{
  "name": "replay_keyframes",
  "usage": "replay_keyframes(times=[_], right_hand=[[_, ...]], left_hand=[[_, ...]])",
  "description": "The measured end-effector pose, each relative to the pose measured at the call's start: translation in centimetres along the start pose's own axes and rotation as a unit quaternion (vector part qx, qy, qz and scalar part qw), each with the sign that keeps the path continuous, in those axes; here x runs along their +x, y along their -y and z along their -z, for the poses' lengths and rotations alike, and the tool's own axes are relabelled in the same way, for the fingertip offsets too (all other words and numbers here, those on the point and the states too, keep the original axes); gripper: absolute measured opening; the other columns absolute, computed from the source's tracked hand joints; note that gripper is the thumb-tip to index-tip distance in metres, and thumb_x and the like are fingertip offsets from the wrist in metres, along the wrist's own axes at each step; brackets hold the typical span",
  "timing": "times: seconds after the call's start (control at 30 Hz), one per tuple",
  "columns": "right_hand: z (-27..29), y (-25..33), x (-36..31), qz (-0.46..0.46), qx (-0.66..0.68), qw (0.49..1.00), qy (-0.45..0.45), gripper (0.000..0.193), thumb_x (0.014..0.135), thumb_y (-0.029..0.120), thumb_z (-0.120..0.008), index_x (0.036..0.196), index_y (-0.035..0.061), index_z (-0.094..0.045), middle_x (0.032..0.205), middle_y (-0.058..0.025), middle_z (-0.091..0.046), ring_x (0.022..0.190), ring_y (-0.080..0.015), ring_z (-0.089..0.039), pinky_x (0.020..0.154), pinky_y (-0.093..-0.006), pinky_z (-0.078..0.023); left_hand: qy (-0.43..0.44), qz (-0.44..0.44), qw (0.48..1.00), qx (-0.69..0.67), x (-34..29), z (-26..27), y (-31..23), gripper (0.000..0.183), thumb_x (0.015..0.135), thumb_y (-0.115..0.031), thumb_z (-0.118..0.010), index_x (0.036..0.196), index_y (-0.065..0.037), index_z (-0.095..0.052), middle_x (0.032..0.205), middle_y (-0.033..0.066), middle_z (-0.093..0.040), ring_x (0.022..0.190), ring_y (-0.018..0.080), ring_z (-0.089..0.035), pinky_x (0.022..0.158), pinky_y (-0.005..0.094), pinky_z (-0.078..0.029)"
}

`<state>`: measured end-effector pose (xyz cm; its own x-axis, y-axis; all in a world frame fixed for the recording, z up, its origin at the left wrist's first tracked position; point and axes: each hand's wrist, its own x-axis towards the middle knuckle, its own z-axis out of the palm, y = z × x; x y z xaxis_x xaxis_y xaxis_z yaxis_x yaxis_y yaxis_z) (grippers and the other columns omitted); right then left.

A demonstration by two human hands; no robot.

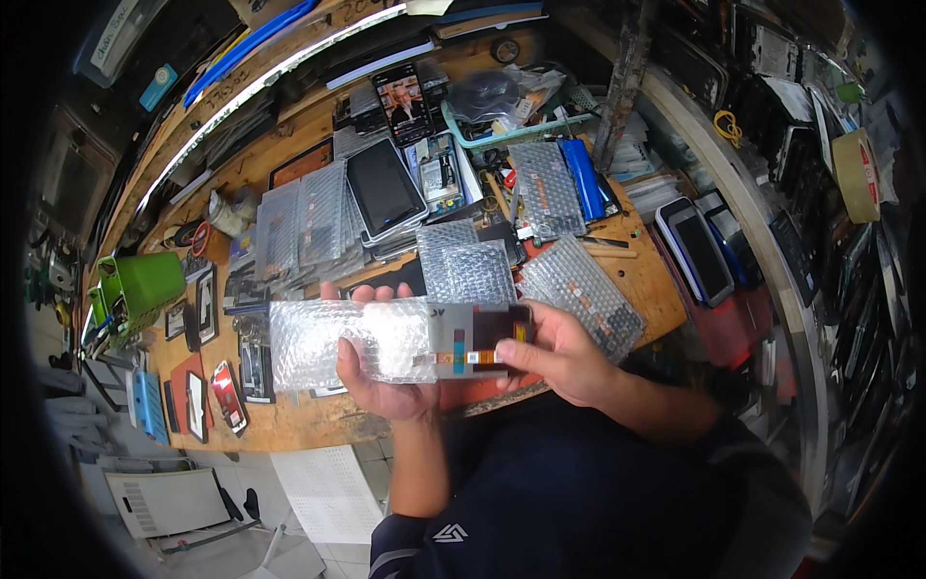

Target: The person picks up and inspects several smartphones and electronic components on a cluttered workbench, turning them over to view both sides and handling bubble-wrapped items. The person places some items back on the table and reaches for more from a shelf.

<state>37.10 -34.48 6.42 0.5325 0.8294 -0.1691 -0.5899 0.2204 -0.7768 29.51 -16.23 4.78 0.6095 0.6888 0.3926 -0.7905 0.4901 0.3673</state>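
Dark-shirted lap up close, left hand (386,372) gripping the bubble-wrap sleeve (347,343) above the tabletop (318,425), right hand (559,357) fingers pinching the phone screen (482,338) half-out; looks mid-unwrapping, next needs a gentle straight pull.

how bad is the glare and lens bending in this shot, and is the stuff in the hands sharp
Head view: strong fisheye, the bench edge and the light strip curve, with dark corners. Glare whitens the bubble wrap in the left hand. The screen part pinched by the right hand is fairly sharp; things at the rim smear.
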Motion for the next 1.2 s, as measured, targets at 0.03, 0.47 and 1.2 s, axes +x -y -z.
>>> replay_keyframes(times=[0.03,0.47,1.2], right_hand=[[0.0,0.1,0.0,-0.011,-0.028,0.999,0.029,0.026,0.099,0.009,-0.067,0.119,-0.0031,-0.057,0.100,-0.0100,-0.070,0.076,-0.0121,-0.069,0.067,-0.0265,-0.059],[-0.3,2.9,1.6,0.195,-0.161,0.962,-0.106,0.023,0.095,0.006,-0.069,0.115,-0.0022,-0.061,0.095,-0.0094,-0.071,0.073,-0.0146,-0.071,0.066,-0.0264,-0.060],[-0.4,-1.2,1.8,0.452,-0.685,0.571,0.025,0.050,0.074,0.012,-0.077,0.123,0.0067,-0.066,0.126,-0.0122,-0.062,0.112,-0.0260,-0.062,0.099,-0.0435,-0.047]], left_hand=[[0.022,0.014,1.000,-0.007,-0.1,0.3,-0.1,0.066,0.104,-0.036,-0.043,0.159,-0.007,-0.022,0.136,0.0190,-0.058,0.126,0.0329,-0.059,0.118,0.0539,-0.037],[-0.151,0.160,0.943,0.250,-2.9,-0.4,-0.5,0.064,0.094,-0.027,-0.057,0.149,-0.004,-0.037,0.118,0.0173,-0.060,0.105,0.0282,-0.063,0.096,0.0478,-0.052],[-0.111,0.122,0.985,-0.058,-2.3,2.0,2.1,0.086,0.099,-0.077,-0.022,0.156,-0.014,-0.032,0.124,0.0113,-0.061,0.106,0.0248,-0.063,0.093,0.0474,-0.054]])
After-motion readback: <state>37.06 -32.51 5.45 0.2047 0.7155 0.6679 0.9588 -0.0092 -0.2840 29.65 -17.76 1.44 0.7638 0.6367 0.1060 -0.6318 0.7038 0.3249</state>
